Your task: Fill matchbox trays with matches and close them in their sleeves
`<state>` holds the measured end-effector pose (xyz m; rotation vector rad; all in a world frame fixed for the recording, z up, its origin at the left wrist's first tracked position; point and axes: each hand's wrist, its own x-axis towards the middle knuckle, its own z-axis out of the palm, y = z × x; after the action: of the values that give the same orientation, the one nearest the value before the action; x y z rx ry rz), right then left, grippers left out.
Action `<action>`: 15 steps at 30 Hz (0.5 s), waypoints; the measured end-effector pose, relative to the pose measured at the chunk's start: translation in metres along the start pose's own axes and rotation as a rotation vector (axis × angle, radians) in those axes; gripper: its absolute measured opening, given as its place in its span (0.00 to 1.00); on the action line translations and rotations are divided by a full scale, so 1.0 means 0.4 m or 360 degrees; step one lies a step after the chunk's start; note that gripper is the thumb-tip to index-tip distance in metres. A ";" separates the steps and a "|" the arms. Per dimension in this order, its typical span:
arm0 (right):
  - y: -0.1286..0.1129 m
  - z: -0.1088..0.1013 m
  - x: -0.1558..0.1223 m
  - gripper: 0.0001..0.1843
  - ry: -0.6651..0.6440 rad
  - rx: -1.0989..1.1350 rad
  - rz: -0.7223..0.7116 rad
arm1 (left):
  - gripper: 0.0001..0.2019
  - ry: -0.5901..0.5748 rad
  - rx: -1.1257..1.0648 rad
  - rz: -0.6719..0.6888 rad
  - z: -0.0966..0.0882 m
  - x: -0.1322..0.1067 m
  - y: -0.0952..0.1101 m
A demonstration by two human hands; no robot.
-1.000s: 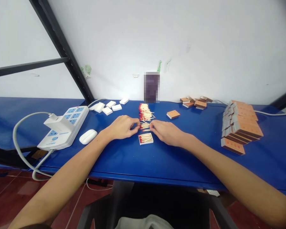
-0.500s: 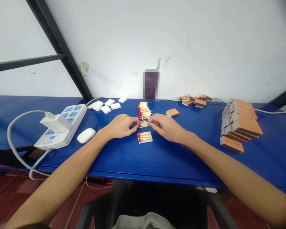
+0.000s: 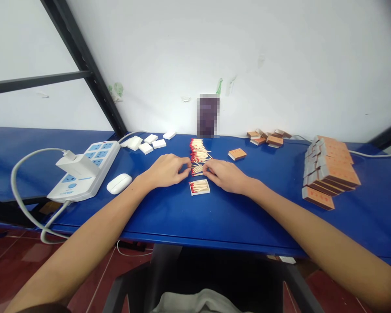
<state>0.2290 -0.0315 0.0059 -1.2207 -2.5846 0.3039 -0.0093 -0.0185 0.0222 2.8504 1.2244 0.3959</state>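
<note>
My left hand and my right hand face each other, low over the table. Between their curled fingers lies a small bunch of matches. The left fingertips press at the red heads, the right ones at the bare wooden ends. Just nearer to me is a white matchbox tray, with a row of matches in it, heads to the left. Right behind my fingers a larger heap of loose matches stretches away, its heads mostly leftward too.
White empty trays lie at the back left, near a power strip and a white rounded case. One orange matchbox sleeve lies right of the heap. More sleeves lie behind; stacked matchboxes stand at the right.
The view has shifted slightly. Both hands stay at the two ends of the small bunch, the right fingers bent a little closer around it. The tray and heap keep their places.
</note>
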 end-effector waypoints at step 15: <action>-0.067 -0.072 -0.070 0.11 -0.0125 0.0139 -0.0165 | 0.13 0.0001 0.0053 -0.0060 0.002 0.000 -0.006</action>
<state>0.2360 -0.0677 0.0370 -1.0612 -2.6596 0.4465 -0.0108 -0.0168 0.0212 2.8496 1.2952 0.3794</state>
